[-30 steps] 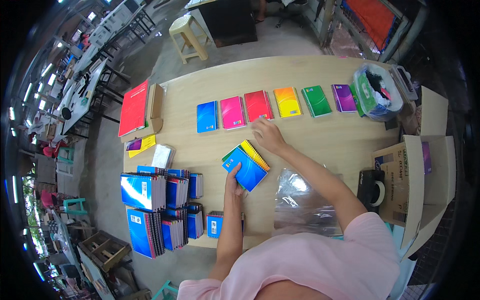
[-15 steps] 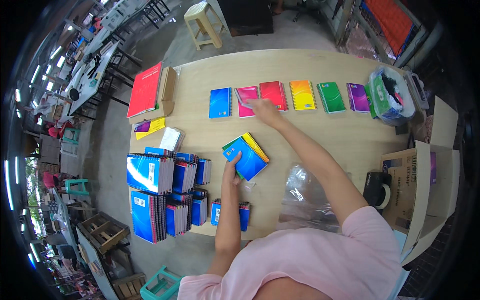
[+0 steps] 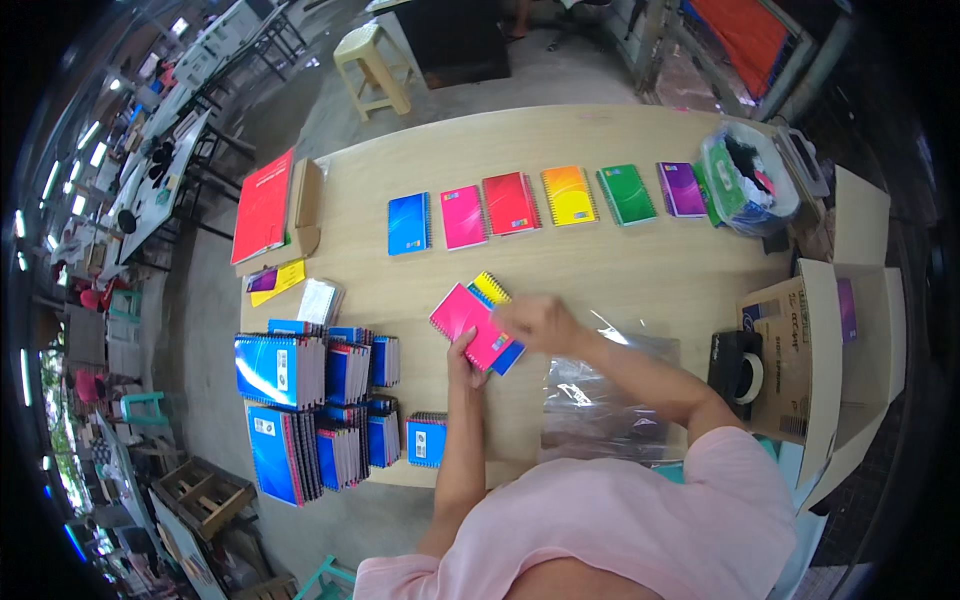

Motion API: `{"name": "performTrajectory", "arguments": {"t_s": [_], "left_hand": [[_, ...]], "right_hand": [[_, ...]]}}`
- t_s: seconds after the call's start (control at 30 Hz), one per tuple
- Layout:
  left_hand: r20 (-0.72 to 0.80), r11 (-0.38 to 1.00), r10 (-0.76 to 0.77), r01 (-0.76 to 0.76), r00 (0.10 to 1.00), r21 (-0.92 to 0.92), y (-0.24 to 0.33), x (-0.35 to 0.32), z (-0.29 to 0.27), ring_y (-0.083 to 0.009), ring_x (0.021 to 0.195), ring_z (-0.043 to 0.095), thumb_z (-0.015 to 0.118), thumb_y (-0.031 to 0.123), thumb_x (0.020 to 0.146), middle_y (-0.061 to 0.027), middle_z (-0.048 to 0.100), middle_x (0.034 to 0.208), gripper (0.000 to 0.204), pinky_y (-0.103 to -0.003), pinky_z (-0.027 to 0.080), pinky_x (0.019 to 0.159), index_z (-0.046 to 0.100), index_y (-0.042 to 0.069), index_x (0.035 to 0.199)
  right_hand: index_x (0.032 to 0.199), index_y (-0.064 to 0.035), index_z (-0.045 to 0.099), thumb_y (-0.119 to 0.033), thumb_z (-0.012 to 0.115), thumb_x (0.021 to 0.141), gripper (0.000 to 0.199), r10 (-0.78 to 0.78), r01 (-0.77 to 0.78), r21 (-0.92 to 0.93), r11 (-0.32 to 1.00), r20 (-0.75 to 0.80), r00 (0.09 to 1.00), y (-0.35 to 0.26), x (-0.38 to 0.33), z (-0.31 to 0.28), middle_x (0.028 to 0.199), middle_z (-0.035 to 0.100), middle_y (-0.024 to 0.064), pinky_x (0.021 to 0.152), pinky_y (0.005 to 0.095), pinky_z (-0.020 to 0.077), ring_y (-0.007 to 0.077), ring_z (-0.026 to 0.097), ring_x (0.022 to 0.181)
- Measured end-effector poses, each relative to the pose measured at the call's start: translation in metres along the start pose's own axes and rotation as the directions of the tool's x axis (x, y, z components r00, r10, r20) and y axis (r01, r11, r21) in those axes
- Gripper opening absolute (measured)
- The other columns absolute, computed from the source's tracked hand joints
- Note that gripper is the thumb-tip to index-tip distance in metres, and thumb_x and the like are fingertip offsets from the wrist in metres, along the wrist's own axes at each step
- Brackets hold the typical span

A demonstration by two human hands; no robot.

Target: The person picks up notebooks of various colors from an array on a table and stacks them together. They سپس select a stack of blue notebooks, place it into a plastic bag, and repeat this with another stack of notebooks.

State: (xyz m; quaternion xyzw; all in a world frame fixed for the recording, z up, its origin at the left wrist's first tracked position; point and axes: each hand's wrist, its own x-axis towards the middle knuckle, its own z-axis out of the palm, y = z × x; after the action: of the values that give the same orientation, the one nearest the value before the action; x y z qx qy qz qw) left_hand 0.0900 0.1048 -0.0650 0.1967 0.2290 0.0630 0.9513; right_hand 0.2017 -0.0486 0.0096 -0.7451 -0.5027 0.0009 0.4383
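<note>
My left hand (image 3: pixel 466 362) grips a fanned stack of small spiral notebooks from its lower left, thumb on top. A pink notebook (image 3: pixel 470 328) lies uppermost, and parts of a blue and a yellow notebook (image 3: pixel 490 287) stick out beneath it. My right hand (image 3: pixel 542 323) is closed at the pink notebook's right edge; its fingertips are partly hidden. Across the table beyond the stack runs a row of notebooks: blue (image 3: pixel 408 224), pink (image 3: pixel 464 217), red (image 3: pixel 511 203), yellow (image 3: pixel 570 195), green (image 3: pixel 627 194) and purple (image 3: pixel 681 190).
Piles of blue spiral notebooks (image 3: pixel 275 370) stand at the left. Clear plastic film (image 3: pixel 600 400) lies near my right forearm. A lidless plastic tub (image 3: pixel 745 185), a tape roll (image 3: pixel 748 380) and an open carton (image 3: pixel 780 350) are on the right. A red book (image 3: pixel 265 210) lies far left.
My right hand has come back from the row with a pink notebook, which now covers the blue one in my left hand. Another pink notebook shows in its place. The view has shifted slightly.
</note>
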Motion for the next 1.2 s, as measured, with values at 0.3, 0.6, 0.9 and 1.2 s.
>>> {"name": "performTrajectory", "arguments": {"t_s": [0.3, 0.6, 0.9, 1.2], "left_hand": [[-0.008, 0.984, 0.034, -0.032, 0.999, 0.174, 0.019, -0.007, -0.001, -0.0264, 0.103, 0.063, 0.061, 0.007, 0.085, -0.0150, 0.061, 0.114, 0.046, -0.039, 0.054, 0.089, 0.046, -0.002, 0.127], [0.004, 0.990, -0.067, 0.066, 0.998, 0.124, -0.017, -0.007, 0.005, -0.0295, 0.103, 0.063, 0.059, 0.010, 0.087, -0.0186, 0.061, 0.115, 0.045, -0.043, 0.053, 0.091, 0.044, -0.004, 0.127], [0.037, 0.978, -0.118, 0.109, 0.992, 0.178, -0.028, -0.017, 0.016, -0.0305, 0.105, 0.062, 0.059, 0.009, 0.087, -0.0191, 0.060, 0.116, 0.046, -0.044, 0.053, 0.092, 0.043, -0.004, 0.128], [-0.005, 0.969, -0.088, 0.086, 0.996, 0.233, -0.012, -0.043, 0.024, -0.0277, 0.102, 0.064, 0.061, 0.006, 0.084, -0.0157, 0.060, 0.113, 0.046, -0.041, 0.055, 0.087, 0.045, -0.003, 0.126]], "right_hand": [[0.103, -0.0036, 0.067, -0.011, 0.062, 0.083, 0.022, 0.428, -0.488, -0.296, 0.821, -0.247, 0.870, 0.149, -0.002, -0.041, 0.113, 0.064, 0.0136, 0.092, 0.0404, 0.0482, 0.0316, 0.059, 0.109], [0.107, -0.0045, 0.066, -0.010, 0.058, 0.084, 0.025, 0.168, -0.303, -0.381, 0.874, -0.348, 0.922, 0.154, -0.057, -0.023, 0.123, 0.062, 0.0112, 0.104, 0.0399, 0.0403, 0.0269, 0.053, 0.122], [0.106, -0.0058, 0.068, -0.009, 0.058, 0.083, 0.025, 0.148, -0.298, -0.376, 0.878, -0.378, 0.914, 0.158, -0.056, -0.022, 0.122, 0.062, 0.0108, 0.104, 0.0390, 0.0408, 0.0266, 0.054, 0.120], [0.088, -0.0055, 0.066, -0.020, 0.061, 0.084, 0.016, 0.406, -0.602, -0.199, 0.773, -0.574, 0.711, 0.161, -0.037, -0.043, 0.101, 0.063, 0.0108, 0.093, 0.0451, 0.0448, 0.0298, 0.058, 0.102]]}}
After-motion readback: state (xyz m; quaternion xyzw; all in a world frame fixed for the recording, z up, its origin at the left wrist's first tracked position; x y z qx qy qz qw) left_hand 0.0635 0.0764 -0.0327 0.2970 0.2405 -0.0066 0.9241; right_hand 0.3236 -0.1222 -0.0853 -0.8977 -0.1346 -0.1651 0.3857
